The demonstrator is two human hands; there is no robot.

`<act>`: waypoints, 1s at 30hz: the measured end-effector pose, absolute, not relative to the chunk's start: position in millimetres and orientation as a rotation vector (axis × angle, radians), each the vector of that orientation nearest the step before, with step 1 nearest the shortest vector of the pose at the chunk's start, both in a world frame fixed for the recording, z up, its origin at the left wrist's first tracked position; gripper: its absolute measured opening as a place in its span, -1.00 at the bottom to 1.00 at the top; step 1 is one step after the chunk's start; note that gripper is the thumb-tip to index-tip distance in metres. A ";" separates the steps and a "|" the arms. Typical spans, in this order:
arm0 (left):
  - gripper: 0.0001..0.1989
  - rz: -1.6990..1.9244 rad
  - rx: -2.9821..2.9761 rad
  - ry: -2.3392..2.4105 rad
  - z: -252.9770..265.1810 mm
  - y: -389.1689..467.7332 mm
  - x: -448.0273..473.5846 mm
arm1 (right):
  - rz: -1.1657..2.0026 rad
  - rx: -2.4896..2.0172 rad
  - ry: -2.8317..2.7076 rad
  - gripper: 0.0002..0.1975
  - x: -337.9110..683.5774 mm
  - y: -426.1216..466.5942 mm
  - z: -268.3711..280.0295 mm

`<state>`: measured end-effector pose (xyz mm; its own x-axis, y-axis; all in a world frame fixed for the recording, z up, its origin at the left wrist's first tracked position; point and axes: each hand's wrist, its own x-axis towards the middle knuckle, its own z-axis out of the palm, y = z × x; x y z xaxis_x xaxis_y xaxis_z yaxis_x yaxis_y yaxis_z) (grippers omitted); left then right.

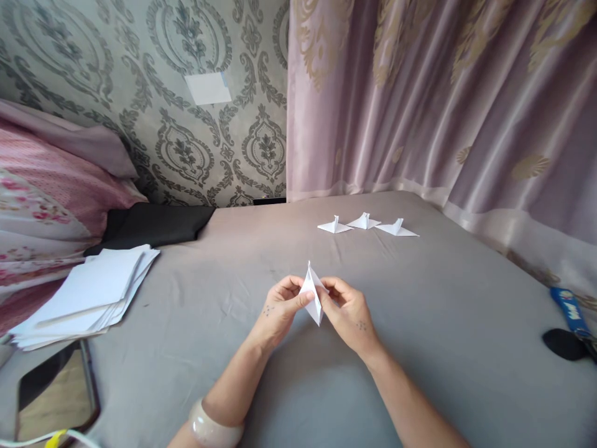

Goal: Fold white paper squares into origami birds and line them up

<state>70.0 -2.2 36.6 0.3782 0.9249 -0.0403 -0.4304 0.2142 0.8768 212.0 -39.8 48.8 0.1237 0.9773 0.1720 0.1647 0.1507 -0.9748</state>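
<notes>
Between my two hands a folded white paper piece is held up off the grey sheet, one point upward and one downward. My left hand pinches its left side, with the thumb lying across the front. On the other side my right hand grips the right edge, its thumb near the middle fold. The fingertips behind the paper are partly hidden. Farther back, three folded white paper figures sit in a row on the sheet, each with flat pointed wings and an upright part.
At left lies a stack of white paper, with a black folded item behind it and a phone or tablet in front. A white cable crosses the lower left corner. A blue packet and dark round object lie at right.
</notes>
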 end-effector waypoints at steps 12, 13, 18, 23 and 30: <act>-0.77 1.124 1.002 0.745 33.0 -1.9 67.0 | 0.879 -1.174 -1.358 -0.85 212.0 -41.3 53.5; -0.78 1.123 1.009 0.742 32.5 -2.0 67.1 | 0.872 -1.167 -1.351 -0.86 211.6 -40.5 51.9; -0.77 1.126 1.014 0.724 32.8 -2.6 67.8 | 0.902 -1.153 -1.328 -0.84 213.4 -38.7 47.6; -0.76 1.131 1.025 0.718 34.6 -3.1 66.5 | 0.927 -1.176 -1.309 -0.85 216.6 -38.7 47.5; -0.77 1.150 1.051 0.754 36.5 -4.4 68.6 | 1.089 -1.225 -1.180 -0.77 219.8 -37.5 47.7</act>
<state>68.6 -4.4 36.5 0.2684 0.9626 0.0377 -0.3494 0.0608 0.9350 219.8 -37.5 47.7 0.0935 0.9940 0.0576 0.0225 0.0557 -0.9982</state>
